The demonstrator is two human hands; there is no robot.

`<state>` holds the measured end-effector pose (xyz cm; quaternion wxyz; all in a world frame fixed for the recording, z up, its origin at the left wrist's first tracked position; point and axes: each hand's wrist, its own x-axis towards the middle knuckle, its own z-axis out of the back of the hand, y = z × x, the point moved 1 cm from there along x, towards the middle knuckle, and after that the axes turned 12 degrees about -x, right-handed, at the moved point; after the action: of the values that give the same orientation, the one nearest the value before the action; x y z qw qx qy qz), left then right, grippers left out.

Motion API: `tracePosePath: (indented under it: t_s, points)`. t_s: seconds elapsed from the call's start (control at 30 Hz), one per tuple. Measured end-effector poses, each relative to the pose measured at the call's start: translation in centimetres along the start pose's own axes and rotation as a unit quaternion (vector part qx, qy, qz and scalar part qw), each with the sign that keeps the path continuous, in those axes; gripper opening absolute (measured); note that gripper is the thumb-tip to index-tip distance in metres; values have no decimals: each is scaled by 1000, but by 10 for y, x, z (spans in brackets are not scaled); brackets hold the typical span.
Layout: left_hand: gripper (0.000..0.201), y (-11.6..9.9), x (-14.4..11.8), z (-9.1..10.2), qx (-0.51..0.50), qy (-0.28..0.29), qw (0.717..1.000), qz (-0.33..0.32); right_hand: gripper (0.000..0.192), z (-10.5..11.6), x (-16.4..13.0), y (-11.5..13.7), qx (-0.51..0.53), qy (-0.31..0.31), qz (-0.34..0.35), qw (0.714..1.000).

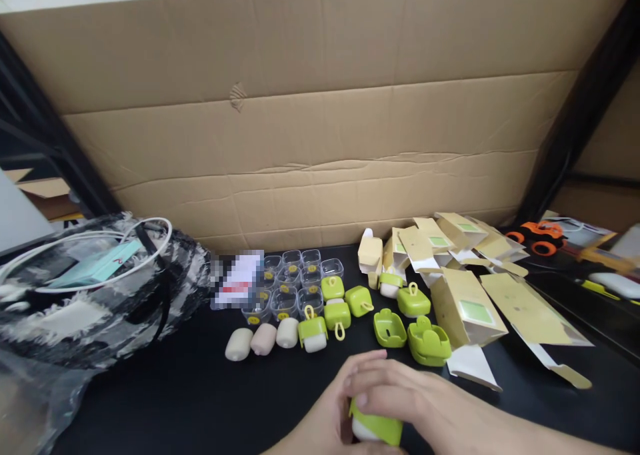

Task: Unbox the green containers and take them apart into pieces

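Green plastic and a pale, soft-looking pad make up the small case (pixel 376 428) held at the bottom edge of the view, low over the black table (pixel 200 395). Its shell is glossy lime green with rounded corners, and the off-white part shows at its lower left. The right hand (pixel 395 385) lies over the top of it, fingers curled down across the shell and closed on it. The left hand (pixel 327 422) presses against its left side from below, thumb up beside the right fingers; how tightly it clasps cannot be told.

Just beyond the hands lie open green shells (pixel 427 342), a few closed green cases with little loops (pixel 336 314), and three rounded beige pads (pixel 263 338) in a row. Behind those stands a cluster of clear square cups (pixel 300 275) with yellow dots. To the right, kraft paper boxes (pixel 467 308) with green labels lie flat and tumbled. At the left sits a crumpled black-and-white plastic bag (pixel 100 295) with a white cable (pixel 150 242) on it. A corrugated cardboard sheet (pixel 320 128) walls the back.
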<state>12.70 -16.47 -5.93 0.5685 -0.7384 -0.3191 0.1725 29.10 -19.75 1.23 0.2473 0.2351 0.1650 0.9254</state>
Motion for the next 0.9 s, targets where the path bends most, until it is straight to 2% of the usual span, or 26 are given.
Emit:
tracePosePath:
  t_s: [0.3, 0.53, 0.77, 0.83, 0.9]
  points:
    - [79, 6, -5, 2, -74, 31, 996, 30, 24, 6, 5, 9, -84, 56, -3, 995]
    - [74, -1, -7, -3, -80, 36, 996, -2, 18, 6, 7, 8, -73, 50, 1, 996]
    - [49, -36, -2, -17, -74, 92, 989, 95, 34, 11, -3, -1, 13, 50, -49, 997]
    - [55, -38, -5, -14, -88, 88, 984, 131, 36, 15, -7, -7, 40, 36, -67, 996]
    - [60, -37, -8, -8, -107, 75, 981, 141, 41, 20, -10, -16, 54, -19, -89, 994]
